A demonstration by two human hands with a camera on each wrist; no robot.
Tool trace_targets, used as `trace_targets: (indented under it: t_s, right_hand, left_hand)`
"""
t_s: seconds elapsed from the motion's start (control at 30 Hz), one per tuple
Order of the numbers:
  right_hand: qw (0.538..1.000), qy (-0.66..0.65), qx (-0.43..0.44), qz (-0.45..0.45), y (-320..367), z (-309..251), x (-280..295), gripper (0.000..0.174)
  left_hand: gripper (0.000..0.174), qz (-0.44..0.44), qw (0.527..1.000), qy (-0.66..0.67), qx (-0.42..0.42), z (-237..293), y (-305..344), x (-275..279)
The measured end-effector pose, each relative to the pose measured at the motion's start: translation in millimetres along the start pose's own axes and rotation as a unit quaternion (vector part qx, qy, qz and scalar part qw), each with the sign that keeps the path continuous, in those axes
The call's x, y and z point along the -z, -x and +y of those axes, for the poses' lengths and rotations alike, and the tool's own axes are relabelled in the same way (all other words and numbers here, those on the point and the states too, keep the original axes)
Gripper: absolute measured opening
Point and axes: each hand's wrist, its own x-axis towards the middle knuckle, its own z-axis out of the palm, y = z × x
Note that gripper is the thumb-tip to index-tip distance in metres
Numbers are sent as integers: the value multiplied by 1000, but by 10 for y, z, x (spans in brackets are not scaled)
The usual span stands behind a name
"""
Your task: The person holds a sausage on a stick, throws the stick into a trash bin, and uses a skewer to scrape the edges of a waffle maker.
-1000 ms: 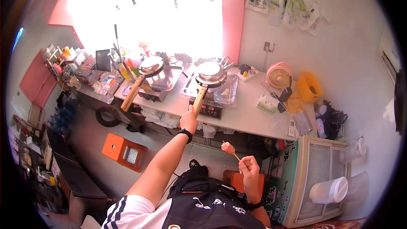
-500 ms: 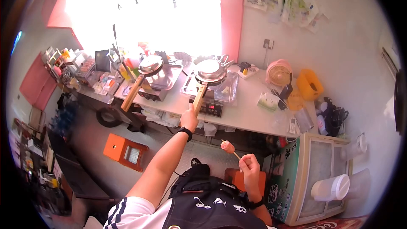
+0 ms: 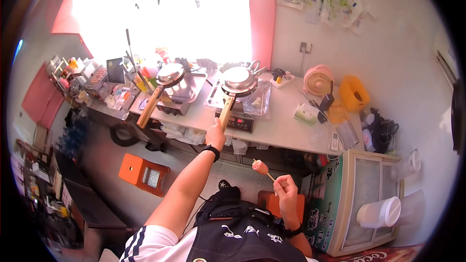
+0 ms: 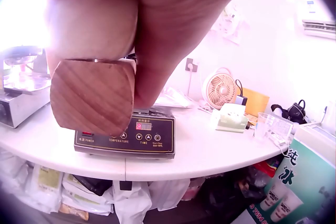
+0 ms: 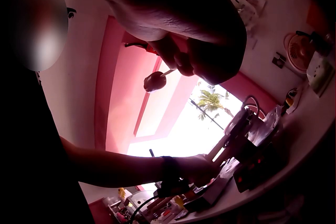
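My left hand (image 3: 215, 136) grips the pan handle (image 3: 226, 110), steadying it on the cooker (image 3: 241, 123); my right hand (image 3: 286, 190) pinches a sausage skewer (image 3: 260, 167), held aside.

Wood-hdl pan (image 3: 238, 80) atop cooker (image 3: 241, 124); pink skewer (image 3: 262, 168) tip up-left.

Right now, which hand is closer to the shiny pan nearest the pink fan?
Left. The left hand grips the end of the wooden handle of the pan. The right hand is farther back, apart from the pan, holding a skewer.
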Motion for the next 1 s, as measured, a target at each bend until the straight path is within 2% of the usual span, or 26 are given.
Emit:
trace_targets:
  t_s: [0.17,0.23,0.27,0.33,0.47,0.53,0.57,0.67,0.73,1.0]
  right_hand:
    - [1000,11,-5,6,10,-9,5,6]
    - [1000,15,-3,7,6,-1,10,7]
    - [1000,16,-3,7,1,-6,7,7]
    - [1000,6,-6,7,10,-11,1,7]
    - [1000,-3,-11,3,9,-48,-16,6]
    - [1000,1,-8,6,6,-18,-4,6]
    - [1000,1,-8,6,5,-18,-5,6]
    - [1000,0,-7,7,8,-18,-3,6]
    - [1000,-3,-6,4,2,0,-1,6]
    - [1000,4,-7,8,21,4,-13,6]
  left_hand:
    - [40,-9,1000,-2,4,-3,6,5]
    - [59,-17,1000,-12,13,-16,-14,-5]
    - [59,-17,1000,-12,13,-23,-20,-8]
    - [40,-10,1000,0,-8,-13,14,23]
    - [38,-8,1000,-1,-1,5,8,34]
    - [53,-10,1000,-1,12,-5,-8,13]
    - [53,-10,1000,-1,12,-16,-12,1]
    - [52,-13,1000,0,8,-13,5,11]
    - [32,3,1000,1,-4,5,17,33]
    - [37,-16,1000,22,-3,-18,11,63]
